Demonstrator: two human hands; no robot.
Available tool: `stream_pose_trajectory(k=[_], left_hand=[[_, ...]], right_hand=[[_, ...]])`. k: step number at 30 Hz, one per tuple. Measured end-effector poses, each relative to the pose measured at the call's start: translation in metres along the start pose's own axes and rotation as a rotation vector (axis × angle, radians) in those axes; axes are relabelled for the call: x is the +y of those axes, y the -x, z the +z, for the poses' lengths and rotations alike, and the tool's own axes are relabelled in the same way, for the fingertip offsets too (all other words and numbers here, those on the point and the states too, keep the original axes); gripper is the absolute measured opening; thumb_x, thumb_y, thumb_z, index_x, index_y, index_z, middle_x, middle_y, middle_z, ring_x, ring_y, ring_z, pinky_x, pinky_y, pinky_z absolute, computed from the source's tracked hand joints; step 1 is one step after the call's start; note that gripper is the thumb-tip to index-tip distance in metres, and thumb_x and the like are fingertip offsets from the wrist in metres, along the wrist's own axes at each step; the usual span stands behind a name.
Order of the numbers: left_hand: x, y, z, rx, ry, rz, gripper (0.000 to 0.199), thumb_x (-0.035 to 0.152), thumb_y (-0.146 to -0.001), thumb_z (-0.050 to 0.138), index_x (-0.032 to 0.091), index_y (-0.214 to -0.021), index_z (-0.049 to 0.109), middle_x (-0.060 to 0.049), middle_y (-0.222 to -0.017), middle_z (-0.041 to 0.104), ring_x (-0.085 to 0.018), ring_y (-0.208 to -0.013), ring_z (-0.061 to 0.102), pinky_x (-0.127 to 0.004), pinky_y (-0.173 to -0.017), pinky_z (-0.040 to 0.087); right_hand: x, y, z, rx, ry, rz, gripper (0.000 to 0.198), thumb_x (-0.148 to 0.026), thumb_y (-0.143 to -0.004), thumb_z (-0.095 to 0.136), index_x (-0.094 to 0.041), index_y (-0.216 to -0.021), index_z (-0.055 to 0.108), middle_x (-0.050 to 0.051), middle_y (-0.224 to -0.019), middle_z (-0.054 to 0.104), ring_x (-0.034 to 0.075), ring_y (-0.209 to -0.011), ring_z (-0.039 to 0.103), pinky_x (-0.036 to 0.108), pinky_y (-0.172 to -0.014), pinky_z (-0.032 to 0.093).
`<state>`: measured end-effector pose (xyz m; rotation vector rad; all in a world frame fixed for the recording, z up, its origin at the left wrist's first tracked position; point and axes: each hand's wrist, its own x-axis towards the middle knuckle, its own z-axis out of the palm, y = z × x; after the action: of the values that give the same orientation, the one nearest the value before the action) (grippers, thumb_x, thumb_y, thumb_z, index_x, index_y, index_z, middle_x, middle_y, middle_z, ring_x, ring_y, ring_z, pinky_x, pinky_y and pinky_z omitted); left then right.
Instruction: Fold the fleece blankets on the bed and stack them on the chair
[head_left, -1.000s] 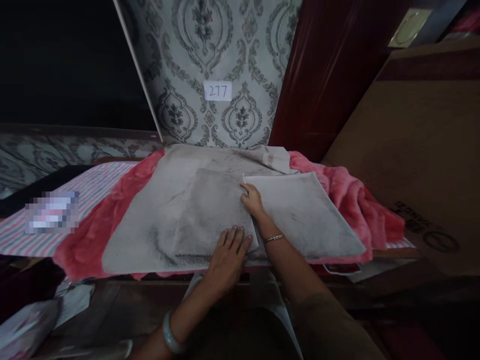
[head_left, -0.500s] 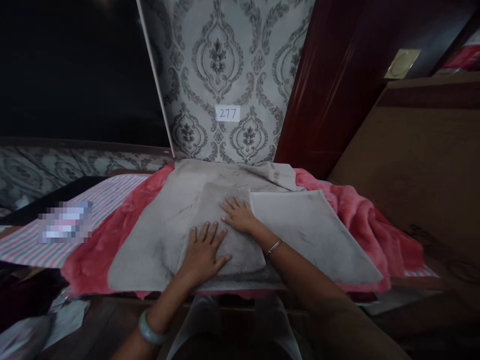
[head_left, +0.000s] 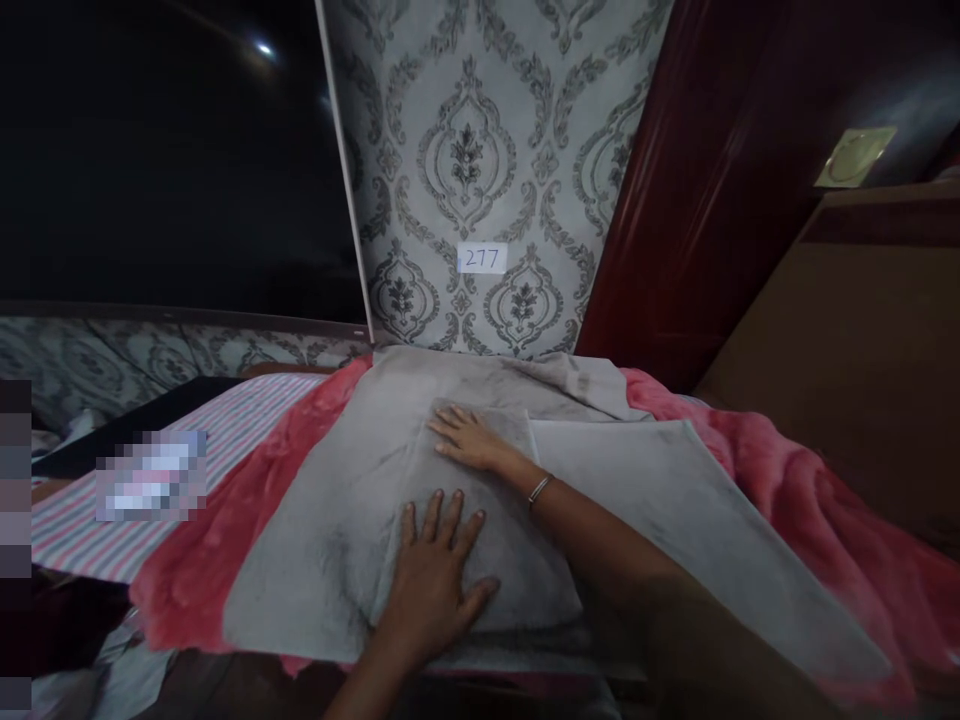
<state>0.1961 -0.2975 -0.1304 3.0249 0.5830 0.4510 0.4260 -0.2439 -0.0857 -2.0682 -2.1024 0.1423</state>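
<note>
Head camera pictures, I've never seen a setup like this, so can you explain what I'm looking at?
There's no machine here, just a person's bare left hand and bare right hand. All the pictures come from one camera worn on that person's head, looking forward and down. In front lies a pinkish-red plush blanket, partly over a pink, white and blue striped cloth. On the blanket is a large soft grey fabric piece, topped by a smaller rectangular grey fabric panel. Both hands lie palm down on that panel, fingers spread, the right one farther forward. Neither grips anything.
</note>
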Motion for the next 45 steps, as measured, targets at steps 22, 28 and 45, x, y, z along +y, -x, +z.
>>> stream_pose_trajectory(k=[22,28,45], left_hand=[[-0.004,-0.002,0.004,0.042,-0.012,0.017,0.07,0.051,-0.084,0.065,0.036,-0.15,0.046,-0.012,-0.162,0.036,-0.044,-0.148,0.029,-0.074,-0.114,0.019],[-0.004,-0.005,0.0,0.042,-0.015,0.018,0.064,0.052,-0.087,0.062,0.033,-0.148,0.051,-0.014,-0.16,0.038,-0.045,-0.148,0.031,-0.075,-0.113,0.021],[0.023,-0.033,-0.025,-0.075,0.048,0.136,0.056,0.044,-0.098,0.042,0.024,-0.15,0.048,-0.013,-0.159,0.04,-0.035,-0.149,0.033,-0.065,-0.119,0.024]], right_hand=[[0.011,-0.013,0.0,-0.046,-0.032,0.093,0.06,-0.055,-0.102,0.038,-0.031,-0.158,0.034,0.006,-0.167,0.023,0.029,-0.154,0.021,0.053,-0.123,0.016],[0.022,0.08,-0.003,0.01,-0.019,0.219,0.064,-0.058,-0.1,0.042,-0.029,-0.157,0.035,0.008,-0.166,0.025,0.032,-0.154,0.018,0.058,-0.122,0.016],[-0.015,0.318,0.037,0.604,-0.532,0.269,0.041,-0.049,-0.099,0.051,-0.028,-0.128,0.07,0.009,-0.134,0.067,0.025,-0.129,0.059,0.047,-0.11,0.045]])
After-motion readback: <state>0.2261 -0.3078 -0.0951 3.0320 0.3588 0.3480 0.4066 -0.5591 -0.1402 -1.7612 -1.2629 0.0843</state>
